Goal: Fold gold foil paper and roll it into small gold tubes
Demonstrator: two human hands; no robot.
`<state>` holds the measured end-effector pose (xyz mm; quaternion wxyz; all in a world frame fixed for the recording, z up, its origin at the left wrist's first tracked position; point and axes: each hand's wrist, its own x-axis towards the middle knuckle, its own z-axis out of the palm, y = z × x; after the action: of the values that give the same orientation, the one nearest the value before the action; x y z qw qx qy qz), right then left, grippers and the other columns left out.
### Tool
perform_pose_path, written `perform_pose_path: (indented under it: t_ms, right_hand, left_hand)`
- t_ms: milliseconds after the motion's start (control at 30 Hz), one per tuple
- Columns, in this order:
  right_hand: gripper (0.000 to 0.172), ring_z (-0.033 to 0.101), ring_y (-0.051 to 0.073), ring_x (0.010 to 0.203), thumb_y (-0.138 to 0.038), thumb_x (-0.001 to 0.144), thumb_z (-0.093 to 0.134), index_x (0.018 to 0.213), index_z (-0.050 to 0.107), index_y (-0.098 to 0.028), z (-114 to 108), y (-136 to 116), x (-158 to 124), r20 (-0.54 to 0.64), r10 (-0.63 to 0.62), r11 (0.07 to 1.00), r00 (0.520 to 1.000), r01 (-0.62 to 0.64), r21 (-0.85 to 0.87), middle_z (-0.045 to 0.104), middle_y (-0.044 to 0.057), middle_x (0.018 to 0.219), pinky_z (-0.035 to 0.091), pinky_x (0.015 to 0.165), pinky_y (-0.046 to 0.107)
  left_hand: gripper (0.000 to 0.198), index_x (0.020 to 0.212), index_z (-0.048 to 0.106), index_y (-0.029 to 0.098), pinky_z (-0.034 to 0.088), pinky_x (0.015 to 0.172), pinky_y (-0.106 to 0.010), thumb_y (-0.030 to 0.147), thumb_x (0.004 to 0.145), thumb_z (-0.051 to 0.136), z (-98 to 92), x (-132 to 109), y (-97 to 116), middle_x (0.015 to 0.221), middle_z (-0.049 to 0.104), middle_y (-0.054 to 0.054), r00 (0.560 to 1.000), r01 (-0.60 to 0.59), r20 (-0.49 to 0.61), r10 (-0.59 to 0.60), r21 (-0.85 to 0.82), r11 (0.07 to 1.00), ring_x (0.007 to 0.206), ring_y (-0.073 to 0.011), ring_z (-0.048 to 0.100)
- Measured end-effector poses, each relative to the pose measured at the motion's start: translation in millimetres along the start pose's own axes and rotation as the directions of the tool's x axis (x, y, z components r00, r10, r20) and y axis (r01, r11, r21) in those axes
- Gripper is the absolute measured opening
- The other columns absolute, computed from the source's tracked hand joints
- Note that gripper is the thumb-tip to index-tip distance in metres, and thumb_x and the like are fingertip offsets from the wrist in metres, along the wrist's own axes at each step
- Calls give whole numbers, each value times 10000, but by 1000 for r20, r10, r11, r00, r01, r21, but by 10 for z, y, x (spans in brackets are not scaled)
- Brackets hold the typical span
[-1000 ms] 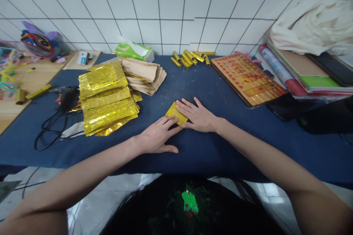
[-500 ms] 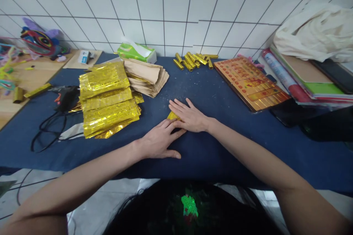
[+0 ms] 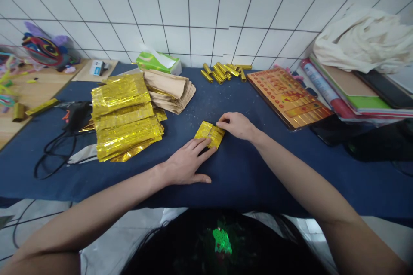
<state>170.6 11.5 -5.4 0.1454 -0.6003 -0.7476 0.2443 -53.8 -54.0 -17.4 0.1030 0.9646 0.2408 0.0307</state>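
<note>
Left hand [image 3: 185, 162]: palm down, low over the blue-covered tabletop [image 3: 258, 180]; forearm reaching in from the lower left, wrist nearly straight. Fingers extended and slightly spread, tips resting on the folded gold foil piece [image 3: 204, 131]; thumb held apart, pointing right along the cloth. Grip open, laid flat rather than clasping.

Right hand [image 3: 238, 125]: forearm slanting in from the lower right, wrist a little raised. Fingers curled, thumb and forefinger drawn close together at the foil's upper right corner; whether the edge is caught between them cannot be told.

Folded gold foil piece: one, lying flat at the middle of the tabletop, set askew, with a crease or overlap across it; lower part partly covered by the left fingers.

Stack of gold sheets [image 3: 124, 107]: fanned, left of the foil piece.

Brown paper stack [image 3: 167, 86]: just beside the gold sheets, toward the wall.

Gold rolls [image 3: 222, 71]: a small heap, beyond the hands, near the tiled wall [image 3: 206, 8].

Orange printed box [image 3: 288, 96]: flat, beyond the right hand and to its right.
</note>
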Motion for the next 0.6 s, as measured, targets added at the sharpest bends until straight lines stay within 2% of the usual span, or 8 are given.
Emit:
perform_pose_path:
  t_ms: [133,233,333,467,600]
  right_hand:
    - [177,600,137,653,-305,739,567,833,651,-180,-9,-84,28,154,-9,999,988,4,32,678,14,740,424,581,236]
    - [115,594,136,668,-266,722,580,740,650,-176,15,-125,55,160,-7,999,987,12,-30,670,10,722,402,584,230]
    - [132,585,137,671,-295,741,569,702,637,-189,67,-134,64,116,-21,995,993,33,-99,663,1,717,379,581,236]
    - [179,578,156,690,-352,772,553,704,606,-195,119,-132,55,22,-102,963,995,105,-247,653,9,748,363,581,258]
    - [282,595,178,765,-397,848,457,773,611,-174,107,-199,11,-143,-141,961,980,101,-258,660,50,838,411,661,289]
  left_hand:
    - [832,1357,318,127,248,1049,-458,701,755,345,0,-1,-3,1386,313,-196,1000,0,-11,0,-6,1000,1295,-320,262]
    - [840,1354,325,123,249,1048,-458,706,750,344,-1,-6,17,1377,325,-198,1000,6,-13,-7,-3,1000,1287,-325,274]
    - [865,1346,337,101,251,1044,-459,717,739,346,1,-5,60,1369,332,-211,1000,18,-15,-18,12,1000,1274,-338,287]
    - [878,1340,345,85,269,1028,-467,724,737,332,24,10,109,1362,337,-223,998,48,-31,-47,37,998,1259,-348,304]
    - [874,1338,347,88,282,1015,-465,728,743,302,49,25,119,1357,343,-219,997,63,-46,-61,54,997,1248,-345,320]
